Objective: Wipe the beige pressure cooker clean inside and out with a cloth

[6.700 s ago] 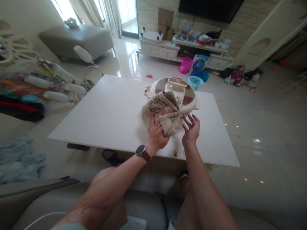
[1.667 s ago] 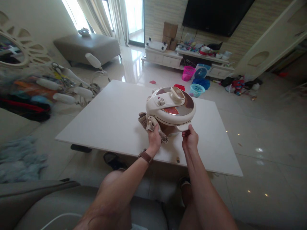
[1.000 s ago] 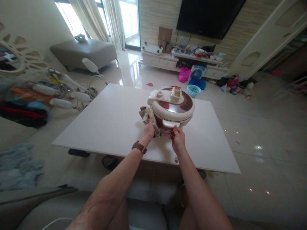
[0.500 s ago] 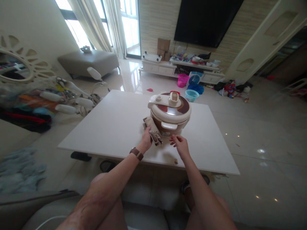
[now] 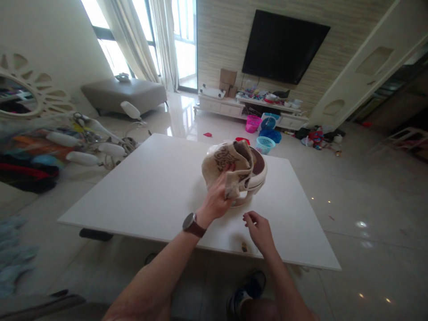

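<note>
A cream and brown pressure cooker (image 5: 259, 171) stands on the white table (image 5: 157, 187). My left hand (image 5: 216, 199), with a watch on its wrist, grips a beige patterned cloth (image 5: 227, 167) and holds it up over the cooker's near side and lid, hiding most of the pot. My right hand (image 5: 259, 229) hovers low over the table in front of the cooker, fingers loosely curled, touching nothing.
A small dark object (image 5: 244, 245) lies near the table's front edge. A clutter of white-handled items (image 5: 96, 147) sits left of the table. Pink basket (image 5: 252, 123) and blue basket (image 5: 265, 145) stand on the floor behind, near a TV stand (image 5: 234, 107).
My left hand has lifted the cloth from the cooker's base up over its lid. My right hand let go of the cooker's handle and drew back toward the table's front.
</note>
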### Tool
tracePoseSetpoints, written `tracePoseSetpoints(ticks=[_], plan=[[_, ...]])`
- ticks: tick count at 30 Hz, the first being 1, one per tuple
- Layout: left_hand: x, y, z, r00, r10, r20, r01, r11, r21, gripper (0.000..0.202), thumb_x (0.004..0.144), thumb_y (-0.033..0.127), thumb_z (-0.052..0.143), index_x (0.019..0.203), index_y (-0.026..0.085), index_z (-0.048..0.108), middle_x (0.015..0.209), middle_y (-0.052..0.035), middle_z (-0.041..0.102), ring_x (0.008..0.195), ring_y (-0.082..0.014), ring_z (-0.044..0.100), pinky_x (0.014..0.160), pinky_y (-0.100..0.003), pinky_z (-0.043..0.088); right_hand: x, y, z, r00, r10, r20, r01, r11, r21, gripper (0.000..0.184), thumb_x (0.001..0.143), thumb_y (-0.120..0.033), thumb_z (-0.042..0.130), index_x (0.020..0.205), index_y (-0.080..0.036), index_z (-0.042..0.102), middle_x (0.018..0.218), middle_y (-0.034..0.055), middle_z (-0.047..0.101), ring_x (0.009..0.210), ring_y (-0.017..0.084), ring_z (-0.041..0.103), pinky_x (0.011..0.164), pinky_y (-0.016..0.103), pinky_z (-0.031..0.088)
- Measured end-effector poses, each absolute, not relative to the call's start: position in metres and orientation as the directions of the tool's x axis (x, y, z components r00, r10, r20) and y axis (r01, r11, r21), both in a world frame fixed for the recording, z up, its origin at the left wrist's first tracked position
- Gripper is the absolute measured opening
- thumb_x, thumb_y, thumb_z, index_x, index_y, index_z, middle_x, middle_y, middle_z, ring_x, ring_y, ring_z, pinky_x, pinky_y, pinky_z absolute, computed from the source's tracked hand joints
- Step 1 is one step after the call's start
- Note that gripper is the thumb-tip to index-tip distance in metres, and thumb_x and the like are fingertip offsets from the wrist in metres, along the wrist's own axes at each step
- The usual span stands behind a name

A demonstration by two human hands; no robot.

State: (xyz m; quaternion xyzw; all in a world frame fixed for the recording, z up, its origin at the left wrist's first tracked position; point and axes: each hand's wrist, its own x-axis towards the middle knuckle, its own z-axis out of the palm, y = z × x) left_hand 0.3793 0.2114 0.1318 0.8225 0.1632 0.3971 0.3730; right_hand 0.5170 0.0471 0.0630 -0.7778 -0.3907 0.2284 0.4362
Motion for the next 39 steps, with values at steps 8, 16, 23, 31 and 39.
tracePoseSetpoints(ticks=[8, 16, 23, 31, 39], plan=[[0.407, 0.205, 0.136, 0.638, 0.54, 0.549, 0.387, -0.841, 0.378, 0.081, 0.08, 0.037, 0.074, 0.155, 0.026, 0.046, 0.165, -0.0127, 0.036, 0.157, -0.0362, 0.022, 0.13, -0.058, 0.007, 0.523, 0.067, 0.061, 0.581, 0.808, -0.095, 0.383, -0.375, -0.844, 0.029, 0.089, -0.043, 0.052, 0.08, -0.022, 0.069, 0.08, 0.0047, 0.074, 0.068, 0.02, 0.068, 0.068, 0.031, 0.047], [0.406, 0.243, 0.118, 0.287, 0.745, 0.602, 0.282, -0.667, 0.69, 0.048, 0.091, 0.023, 0.058, 0.138, 0.021, 0.064, 0.153, -0.0118, 0.051, 0.15, -0.0303, 0.035, 0.128, -0.051, 0.023, 0.517, 0.06, 0.065, 0.595, 0.794, -0.123, 0.317, -0.373, -0.872, 0.029, 0.089, -0.044, 0.053, 0.082, -0.022, 0.07, 0.083, 0.006, 0.076, 0.07, 0.021, 0.069, 0.07, 0.032, 0.049], [0.435, 0.218, 0.156, 0.201, 0.808, 0.554, -0.096, -0.546, 0.832, 0.032, 0.093, 0.028, 0.058, 0.119, 0.025, 0.076, 0.139, -0.0089, 0.065, 0.138, -0.0296, 0.052, 0.127, -0.051, 0.025, 0.516, 0.066, 0.061, 0.606, 0.792, -0.075, 0.342, -0.345, -0.874, 0.026, 0.086, -0.042, 0.056, 0.08, -0.023, 0.072, 0.077, 0.0047, 0.075, 0.067, 0.021, 0.066, 0.067, 0.032, 0.049], [0.447, 0.19, 0.163, 0.544, 0.637, 0.547, 0.345, -0.763, 0.546, 0.059, 0.077, 0.021, 0.066, 0.136, 0.022, 0.066, 0.143, -0.012, 0.06, 0.142, -0.0347, 0.044, 0.13, -0.052, 0.01, 0.519, 0.057, 0.066, 0.582, 0.808, -0.093, 0.332, -0.34, -0.88, 0.027, 0.087, -0.041, 0.054, 0.08, -0.023, 0.072, 0.079, 0.0047, 0.075, 0.067, 0.02, 0.066, 0.067, 0.031, 0.049], [0.415, 0.23, 0.14, 0.297, 0.775, 0.558, 0.172, -0.618, 0.767, 0.05, 0.078, 0.019, 0.068, 0.128, 0.025, 0.07, 0.142, -0.0076, 0.063, 0.146, -0.0308, 0.043, 0.13, -0.049, 0.011, 0.53, 0.053, 0.066, 0.596, 0.798, -0.087, 0.299, -0.321, -0.899, 0.026, 0.086, -0.042, 0.055, 0.078, -0.023, 0.071, 0.077, 0.0044, 0.074, 0.067, 0.02, 0.066, 0.068, 0.032, 0.048]])
